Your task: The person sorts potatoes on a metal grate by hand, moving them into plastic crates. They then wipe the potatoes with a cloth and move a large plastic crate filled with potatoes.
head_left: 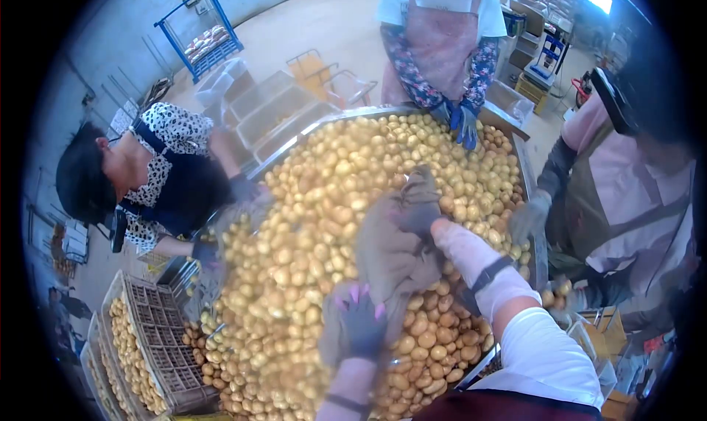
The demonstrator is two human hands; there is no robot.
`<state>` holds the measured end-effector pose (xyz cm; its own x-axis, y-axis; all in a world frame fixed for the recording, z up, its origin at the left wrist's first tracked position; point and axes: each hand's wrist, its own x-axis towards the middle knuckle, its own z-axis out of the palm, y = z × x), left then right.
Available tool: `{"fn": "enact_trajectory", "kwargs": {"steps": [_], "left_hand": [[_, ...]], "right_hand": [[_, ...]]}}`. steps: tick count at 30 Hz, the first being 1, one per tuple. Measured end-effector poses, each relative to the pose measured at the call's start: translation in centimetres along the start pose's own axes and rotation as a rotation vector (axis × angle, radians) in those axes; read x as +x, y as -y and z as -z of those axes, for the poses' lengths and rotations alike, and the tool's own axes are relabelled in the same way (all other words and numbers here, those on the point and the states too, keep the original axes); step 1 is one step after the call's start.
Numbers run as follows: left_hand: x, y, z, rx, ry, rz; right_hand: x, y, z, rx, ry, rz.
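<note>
A large heap of round yellow-brown potatoes (pixel 294 252) fills a metal-edged table (pixel 353 114). A grey-brown cloth (pixel 394 248) lies bunched over the middle of the heap. My left hand (pixel 362 322), in a dark glove with pink fingertips, rests with spread fingers on the lower left part of the cloth. At the cloth's upper right is my right hand (pixel 420 218), also dark-gloved; its fingers are hidden in the folds and blurred.
Co-workers stand at the left (pixel 177 163), far side (pixel 442 38) and right (pixel 626 193), their gloved hands at the heap's edges. Plastic crates (pixel 158 340) with potatoes stand lower left. Empty-looking bins (pixel 272 101) sit beyond the table.
</note>
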<state>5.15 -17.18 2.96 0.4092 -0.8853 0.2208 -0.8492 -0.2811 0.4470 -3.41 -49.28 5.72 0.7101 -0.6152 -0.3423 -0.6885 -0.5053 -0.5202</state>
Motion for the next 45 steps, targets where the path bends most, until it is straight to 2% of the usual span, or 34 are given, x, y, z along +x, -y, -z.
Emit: {"fn": "enact_trajectory", "kwargs": {"steps": [1, 2, 4, 6, 8, 9, 12, 14, 15, 18, 21, 24, 26, 28, 29, 31, 32, 33, 34, 35, 36, 37, 38, 40, 41, 42, 43, 44, 45], "left_hand": [[-1.7, -0.4, 1.3, -0.05, 0.025, 0.0], [-3.1, -1.2, 3.2, -0.104, 0.044, 0.007], [-5.8, -0.7, 4.4, -0.012, 0.105, -0.051], [-9.4, 0.7, 4.1, 0.276, 0.195, -0.183], [-12.1, 1.0, 2.9, 0.054, 0.188, -0.089], [-12.4, 0.7, 2.7, -0.058, 0.194, -0.044], [-11.4, -0.1, 3.4, 0.096, 0.304, -0.043], [-9.1, -1.0, 4.2, 0.212, 0.395, 0.021], [-8.0, -1.1, 3.8, 0.188, 0.407, 0.065], [-4.8, -1.0, 1.9, -0.054, 0.359, 0.199], [0.3, -0.2, 2.0, 0.119, 0.674, 0.026], [0.8, 0.2, -2.0, -0.236, 0.276, 0.022], [4.5, -0.8, -1.5, -0.744, 0.415, 0.399], [5.2, -0.5, -2.3, -0.735, 0.479, 0.374], [4.5, 1.6, -4.9, -0.465, 0.466, 0.166], [4.3, 2.2, -5.0, -0.227, 0.367, -0.038], [4.4, 1.1, -3.5, -0.269, 0.292, -0.037], [4.4, 1.0, -2.6, -0.269, 0.281, -0.123], [4.4, 0.9, -1.7, -0.268, 0.27, -0.21], [4.0, 2.0, -0.7, -0.221, 0.325, -0.377], [3.1, 2.0, -0.2, -0.212, 0.35, -0.408], [2.1, 2.0, 0.3, -0.203, 0.374, -0.438], [-0.1, 1.6, 0.5, -0.231, 0.371, -0.335], [-5.5, 1.3, 0.6, -0.281, 0.365, -0.138], [-7.9, 1.4, 0.6, -0.305, 0.361, -0.044], [-10.1, 1.7, 0.9, -0.331, 0.359, 0.051], [-12.3, 2.3, 1.6, -0.329, 0.447, 0.031], [-14.6, 3.2, 2.6, -0.329, 0.534, 0.01], [-15.1, 3.3, 3.1, -0.452, 0.599, 0.119]], "right_hand": [[-3.9, 2.6, -0.4, -0.043, -0.017, 0.006], [-3.7, 2.7, -5.6, -0.236, -0.138, -0.143], [-7.1, 2.8, -9.1, -0.088, -0.256, 0.015], [-13.6, 4.3, -7.1, 0.149, -0.266, 0.335], [-15.4, 5.0, -7.5, -0.073, -0.322, 0.383], [-14.8, 5.4, -6.2, -0.092, -0.117, 0.28], [-7.4, 1.3, -11.2, -0.403, -0.613, 0.337], [-1.3, 0.8, -9.5, -0.558, -0.175, 0.147], [1.2, 0.5, -8.9, -0.581, -0.053, 0.093], [7.6, -0.9, -7.2, -0.397, -0.241, 0.055], [13.2, -2.3, -5.4, -0.27, -0.388, -0.016], [16.4, -3.1, -4.7, -0.212, -0.476, -0.079], [17.1, -2.5, -4.7, -0.212, -0.529, -0.091], [17.7, -0.9, -5.4, -0.281, -0.567, -0.062], [17.7, 0.3, -5.8, -0.339, -0.573, -0.033], [15.3, 3.9, -5.4, -0.441, -0.468, 0.115], [13.6, 5.7, -5.3, -0.459, -0.411, 0.205], [11.6, 7.1, -5.4, -0.479, -0.351, 0.293], [10.5, 6.8, -7.6, -0.334, -0.366, 0.386], [9.4, 6.5, -9.8, -0.194, -0.37, 0.483], [7.7, 7.3, -10.9, 0.112, -0.446, 0.581], [5.8, 7.6, -11.6, 0.011, -0.248, 0.545], [2.1, 10.1, -9.8, -0.087, -0.051, 0.506], [-0.5, 9.0, -13.8, -0.072, 0.019, 0.655], [-1.7, 6.8, -19.3, -0.135, -0.254, 0.771], [-3.0, 6.8, -20.6, -0.224, -0.314, 0.812], [-4.3, 6.9, -21.9, -0.313, -0.38, 0.85], [-6.9, 9.4, -19.0, -0.428, -0.232, 0.823], [-9.5, 12.1, -15.8, -0.539, -0.079, 0.799]]}}
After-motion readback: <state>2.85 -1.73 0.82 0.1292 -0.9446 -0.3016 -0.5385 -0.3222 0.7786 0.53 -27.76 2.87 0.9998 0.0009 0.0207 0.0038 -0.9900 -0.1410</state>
